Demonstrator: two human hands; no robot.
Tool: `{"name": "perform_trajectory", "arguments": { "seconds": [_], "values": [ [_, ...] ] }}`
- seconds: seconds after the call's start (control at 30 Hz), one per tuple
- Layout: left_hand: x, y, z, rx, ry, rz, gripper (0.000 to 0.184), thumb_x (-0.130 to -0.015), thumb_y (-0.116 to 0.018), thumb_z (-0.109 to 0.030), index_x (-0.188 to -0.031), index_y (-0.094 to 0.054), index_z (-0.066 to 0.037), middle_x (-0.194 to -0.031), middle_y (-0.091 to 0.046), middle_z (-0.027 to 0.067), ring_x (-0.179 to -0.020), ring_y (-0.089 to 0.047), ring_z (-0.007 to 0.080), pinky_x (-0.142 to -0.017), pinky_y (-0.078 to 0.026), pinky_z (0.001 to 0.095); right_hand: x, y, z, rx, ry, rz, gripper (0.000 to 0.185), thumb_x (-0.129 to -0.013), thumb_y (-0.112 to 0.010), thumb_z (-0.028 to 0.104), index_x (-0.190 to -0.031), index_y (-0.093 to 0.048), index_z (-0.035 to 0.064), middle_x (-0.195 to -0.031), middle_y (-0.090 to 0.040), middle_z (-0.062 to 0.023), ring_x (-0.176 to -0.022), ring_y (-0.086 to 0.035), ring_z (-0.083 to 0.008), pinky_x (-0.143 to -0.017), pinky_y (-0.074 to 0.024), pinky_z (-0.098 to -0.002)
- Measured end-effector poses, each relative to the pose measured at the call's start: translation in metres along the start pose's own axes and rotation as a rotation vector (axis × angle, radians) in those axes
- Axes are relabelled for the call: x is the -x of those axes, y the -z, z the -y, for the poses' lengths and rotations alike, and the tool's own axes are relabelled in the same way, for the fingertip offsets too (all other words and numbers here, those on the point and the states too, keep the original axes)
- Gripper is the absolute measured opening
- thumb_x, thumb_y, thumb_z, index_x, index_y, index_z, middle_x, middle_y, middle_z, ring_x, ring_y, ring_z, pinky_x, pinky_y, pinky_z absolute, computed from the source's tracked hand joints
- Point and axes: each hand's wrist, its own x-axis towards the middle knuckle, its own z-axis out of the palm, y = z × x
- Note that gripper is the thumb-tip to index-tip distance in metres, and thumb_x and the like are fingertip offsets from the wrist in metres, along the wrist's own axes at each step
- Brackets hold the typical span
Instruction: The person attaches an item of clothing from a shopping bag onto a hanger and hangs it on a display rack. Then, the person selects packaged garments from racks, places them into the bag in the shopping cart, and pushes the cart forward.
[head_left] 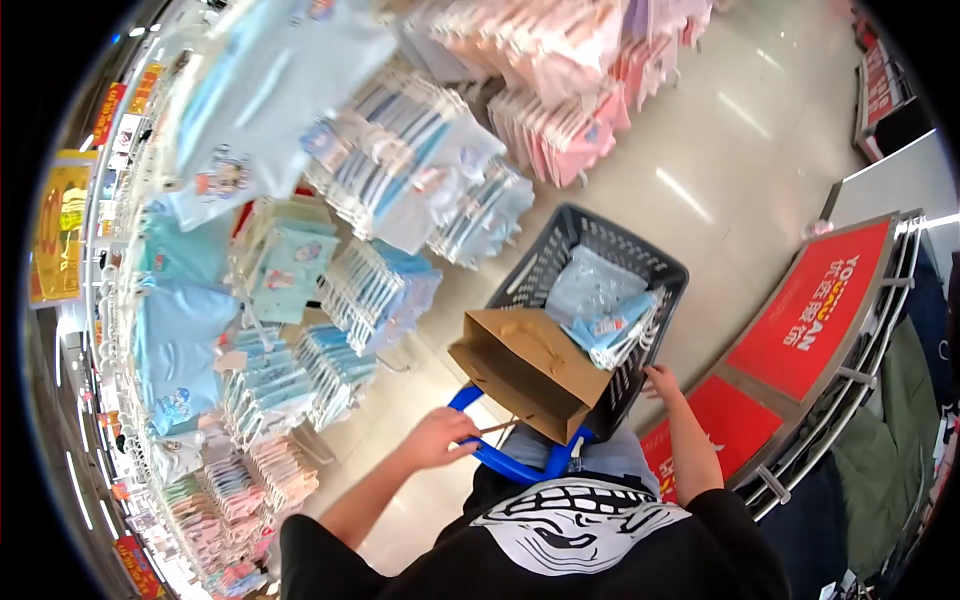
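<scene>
A dark grey shopping basket (668, 262) with a blue handle (505, 464) is in front of my body. My left hand (438, 440) is closed at the handle's left side. From its fingers a thin brown strap runs to an open brown paper bag (540, 350), which tilts over the basket's near part. Whether that hand also grips the blue handle is unclear. My right hand (662, 384) is at the basket's right side, fingers loosely apart by the rim. Inside lie a light blue plastic-wrapped item (590, 285) and light blue clothing on white hangers (625, 330).
Racks of blue children's clothes (375, 160) line the left, with pink clothes (555, 130) farther ahead. On the right, red signboards (805, 300) top a metal rail hung with dark and green garments (880, 440). Shiny tiled floor (720, 170) stretches ahead between them.
</scene>
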Motion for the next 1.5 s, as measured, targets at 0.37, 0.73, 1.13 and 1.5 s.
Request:
{"name": "perform_trajectory", "arguments": {
  "seconds": [0.37,0.73,1.13,1.5],
  "values": [
    [-0.072,-0.013,0.070,0.153,-0.079,-0.762,0.017,-0.070,-0.056,-0.003,-0.055,-0.047,-0.002,-0.055,-0.047,0.0105,-0.057,-0.049,0.0291,-0.068,-0.044,0.0366,0.089,-0.018,0.007,-0.119,0.318,-0.195,0.020,-0.087,-0.044,0.015,-0.096,-0.057,0.0038,-0.072,-0.064,-0.0118,-0.052,-0.060,-0.0169,-0.043,-0.0462,-0.0296],
    [-0.185,0.017,0.055,0.110,-0.192,-0.791,0.022,-0.070,-0.058,-0.009,-0.054,-0.045,-0.001,-0.056,-0.048,0.0126,-0.060,-0.049,0.0307,-0.054,-0.039,0.0391,0.214,-0.136,0.146,0.343,0.977,-0.239,0.031,-0.077,-0.063,0.031,-0.099,-0.059,0.0092,-0.068,-0.062,-0.0087,-0.066,-0.062,-0.0258,-0.063,-0.0496,-0.0319],
    [-0.342,0.056,0.031,0.169,-0.269,-0.775,0.025,-0.070,-0.057,-0.012,-0.052,-0.043,0.000,-0.054,-0.047,0.0151,-0.055,-0.047,0.0322,-0.051,-0.037,0.0412,0.163,-0.058,0.239,0.544,0.836,-0.589,0.035,-0.069,-0.067,0.042,-0.074,-0.066,0.0083,-0.057,-0.060,-0.0073,-0.055,-0.061,-0.0238,-0.057,-0.0497,-0.0344],
    [-0.516,0.088,-0.020,0.171,-0.180,-0.670,0.030,-0.074,-0.057,-0.021,-0.058,-0.047,0.002,-0.052,-0.046,0.0185,-0.046,-0.046,0.0335,-0.047,-0.035,0.0417,0.104,0.071,0.331,0.451,0.923,-0.685,0.039,-0.068,-0.067,0.045,-0.071,-0.066,0.0066,-0.063,-0.061,-0.0129,-0.061,-0.060,-0.0291,-0.060,-0.0478,-0.0380]
  ]
}}
